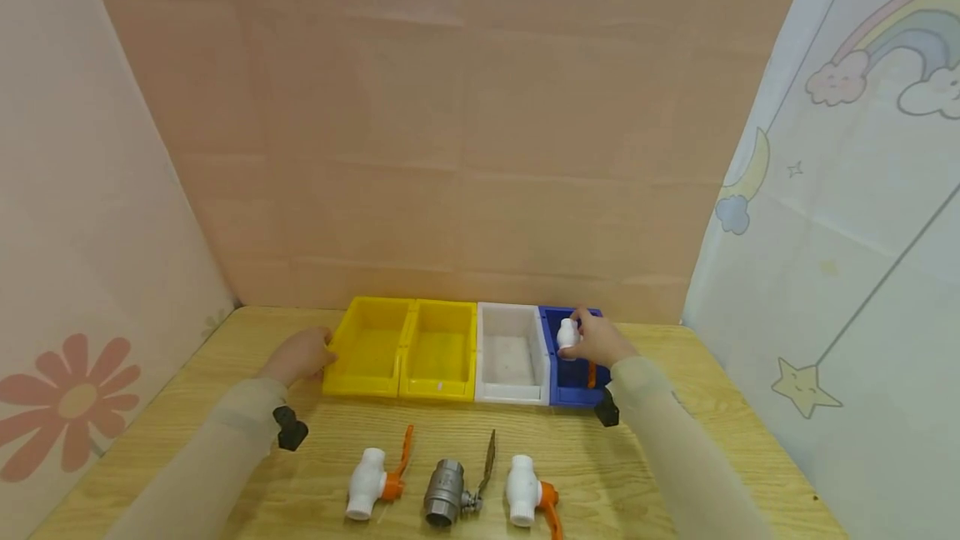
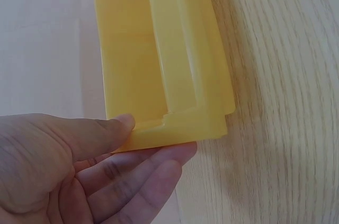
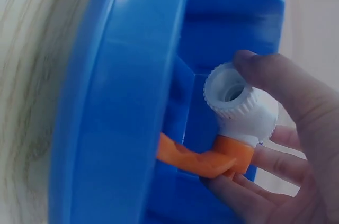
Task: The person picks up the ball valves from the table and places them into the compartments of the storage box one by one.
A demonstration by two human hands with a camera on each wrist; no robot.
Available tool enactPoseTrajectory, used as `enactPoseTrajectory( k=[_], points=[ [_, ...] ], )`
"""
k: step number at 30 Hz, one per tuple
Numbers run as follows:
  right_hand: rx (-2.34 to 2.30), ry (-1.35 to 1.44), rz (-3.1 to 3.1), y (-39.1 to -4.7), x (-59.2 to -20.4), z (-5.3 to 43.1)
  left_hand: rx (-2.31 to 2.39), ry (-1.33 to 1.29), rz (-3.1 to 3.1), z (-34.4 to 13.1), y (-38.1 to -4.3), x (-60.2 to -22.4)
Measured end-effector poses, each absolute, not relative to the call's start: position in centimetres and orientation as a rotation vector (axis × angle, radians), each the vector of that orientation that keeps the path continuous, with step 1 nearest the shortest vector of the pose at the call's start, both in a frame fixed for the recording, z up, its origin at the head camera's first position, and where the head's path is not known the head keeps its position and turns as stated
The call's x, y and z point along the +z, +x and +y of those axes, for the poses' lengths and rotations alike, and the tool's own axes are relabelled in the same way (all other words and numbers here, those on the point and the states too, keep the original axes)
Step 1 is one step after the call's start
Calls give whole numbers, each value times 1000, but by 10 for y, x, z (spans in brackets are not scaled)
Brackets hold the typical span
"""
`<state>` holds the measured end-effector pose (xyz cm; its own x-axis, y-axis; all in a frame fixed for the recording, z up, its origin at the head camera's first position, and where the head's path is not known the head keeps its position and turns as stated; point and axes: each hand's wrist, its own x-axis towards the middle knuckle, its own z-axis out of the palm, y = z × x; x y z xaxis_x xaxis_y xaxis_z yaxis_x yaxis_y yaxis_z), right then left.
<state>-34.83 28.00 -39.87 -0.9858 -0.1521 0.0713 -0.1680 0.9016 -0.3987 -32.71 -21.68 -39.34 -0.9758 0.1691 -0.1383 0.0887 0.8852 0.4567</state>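
My right hand grips a white plastic ball valve with an orange handle at the blue bin. In the right wrist view the thumb lies on the ribbed end of the valve, and fingers are around the body and orange handle. Whether the valve touches the bin's floor, I cannot tell. At the far left, my left hand pinches the end wall of the outer yellow bin, thumb over the rim and fingers outside, as the left wrist view shows of this bin.
Another yellow bin and a white bin stand in the row between. Nearer me on the wooden table lie a white valve, a metal ball valve and another white valve. A brown covered wall rises behind.
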Motion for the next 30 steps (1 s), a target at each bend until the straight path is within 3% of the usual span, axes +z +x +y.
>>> enactPoseTrajectory(
  k=[30],
  points=[
    [531, 193, -3116, -362, -423, 268, 678, 152, 2884, -217, -325, -393]
  ],
)
